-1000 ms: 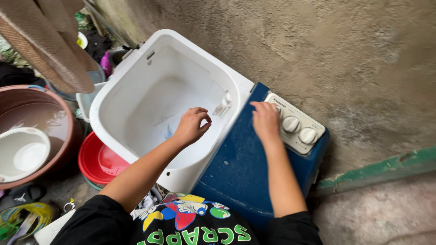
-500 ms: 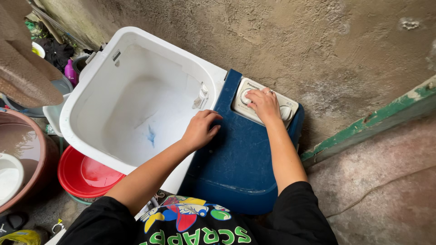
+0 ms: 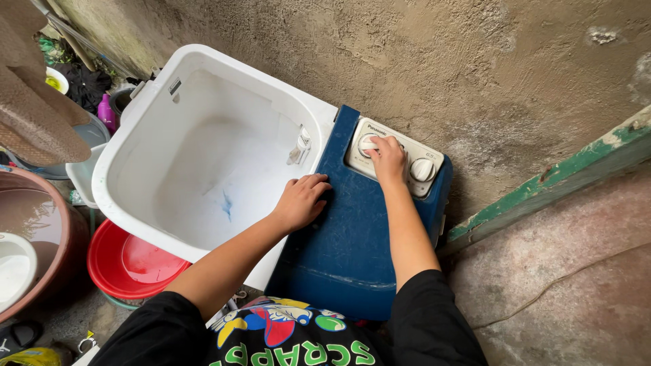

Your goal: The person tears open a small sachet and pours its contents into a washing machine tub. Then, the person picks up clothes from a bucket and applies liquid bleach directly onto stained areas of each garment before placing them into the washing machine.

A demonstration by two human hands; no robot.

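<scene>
Head view: right hand (image 3: 388, 159) gripping white dial (image 3: 367, 144) on cream control panel (image 3: 428, 157), left hand (image 3: 300, 201) flat, released, on blue lid (image 3: 352, 230).

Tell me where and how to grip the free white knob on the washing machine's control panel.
Grip the free white knob around its round rim with thumb and fingers, coming straight down from above. It stands raised on the upward-facing control panel, and its sides are clear. The right hand covers the knob beside it, so approach from the panel's outer end.

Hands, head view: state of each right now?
Left hand: open, palm flat on the blue lid, holding nothing.
Right hand: fingers closed on a white knob of the control panel.
</scene>
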